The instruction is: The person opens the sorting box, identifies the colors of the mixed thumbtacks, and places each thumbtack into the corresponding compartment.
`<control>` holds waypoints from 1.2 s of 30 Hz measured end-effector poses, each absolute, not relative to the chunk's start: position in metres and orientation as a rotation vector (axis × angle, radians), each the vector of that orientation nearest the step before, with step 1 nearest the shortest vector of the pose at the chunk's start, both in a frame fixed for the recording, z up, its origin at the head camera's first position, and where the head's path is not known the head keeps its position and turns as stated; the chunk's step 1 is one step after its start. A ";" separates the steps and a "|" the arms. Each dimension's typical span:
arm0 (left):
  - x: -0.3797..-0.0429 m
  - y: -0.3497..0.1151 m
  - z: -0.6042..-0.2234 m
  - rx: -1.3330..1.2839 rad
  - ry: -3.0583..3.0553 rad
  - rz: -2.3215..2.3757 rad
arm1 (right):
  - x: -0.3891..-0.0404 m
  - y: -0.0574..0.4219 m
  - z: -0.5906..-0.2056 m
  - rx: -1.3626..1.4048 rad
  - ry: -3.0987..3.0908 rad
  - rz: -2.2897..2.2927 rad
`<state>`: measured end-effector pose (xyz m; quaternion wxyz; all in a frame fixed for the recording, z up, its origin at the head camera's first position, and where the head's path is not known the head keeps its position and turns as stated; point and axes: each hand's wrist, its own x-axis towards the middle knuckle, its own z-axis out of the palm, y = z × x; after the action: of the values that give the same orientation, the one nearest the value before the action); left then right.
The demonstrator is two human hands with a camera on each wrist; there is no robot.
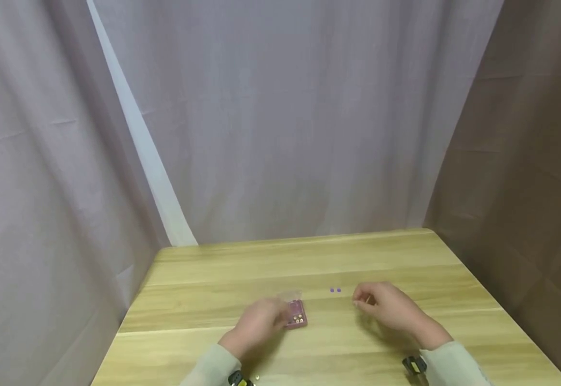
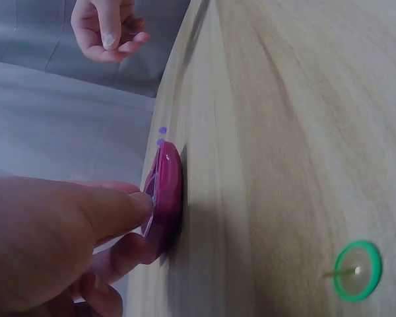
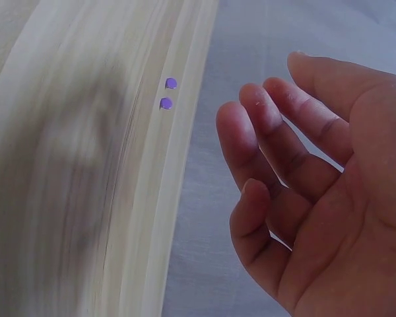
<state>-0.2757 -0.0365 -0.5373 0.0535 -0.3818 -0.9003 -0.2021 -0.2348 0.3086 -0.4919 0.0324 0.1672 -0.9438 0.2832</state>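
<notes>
Left hand [image 1: 260, 323] touches the pink case [image 2: 169, 195], grip unclear, and the relaxed right hand [image 1: 390, 308] hovers near 2 purple dots [image 3: 166, 104].

The case [image 2: 170, 191] looks glossy plastic — the tabletop [image 1: 188, 289], smooth wood.

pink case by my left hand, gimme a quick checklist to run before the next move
1. Pink case flat on the table: ok.
2. Gold-coloured pieces showing in the case: ok.
3. Left hand holding a piece: cannot tell, it is at the case but its grip is blurred or hidden.
4. Right hand free: ok, nothing in its fingers.
5. Two purple pieces apart from each other: ok.
6. All pieces in the case: not ok, the purple ones and a green-rimmed piece lie outside.
</notes>
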 end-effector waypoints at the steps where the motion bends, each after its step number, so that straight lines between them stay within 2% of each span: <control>1: -0.275 -0.036 -0.538 -1.158 -2.741 -0.607 | -0.234 0.309 -0.493 0.515 -2.903 0.861; 19: -0.264 -0.049 -0.530 -1.164 -2.749 -0.658 | -0.236 0.309 -0.498 0.491 -2.910 0.855; 22: -0.257 -0.060 -0.524 -1.257 -2.764 -0.693 | -0.234 0.311 -0.497 0.490 -2.898 0.872; 27: -0.230 -0.090 -0.514 -1.563 -2.937 -0.819 | -0.234 0.310 -0.498 0.503 -2.871 0.896; 31: -0.209 -0.104 -0.516 -1.565 -3.093 -0.888 | -0.239 0.307 -0.495 0.481 -2.873 0.910; 36: -0.209 -0.099 -0.521 -1.550 -3.037 -0.862 | -0.247 0.306 -0.484 0.465 -2.853 0.888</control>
<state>-0.2095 -0.0995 -0.5206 -0.1867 -0.4330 -0.8483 -0.2408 -0.2474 0.3057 -0.4845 0.0585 0.1536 -0.9418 0.2932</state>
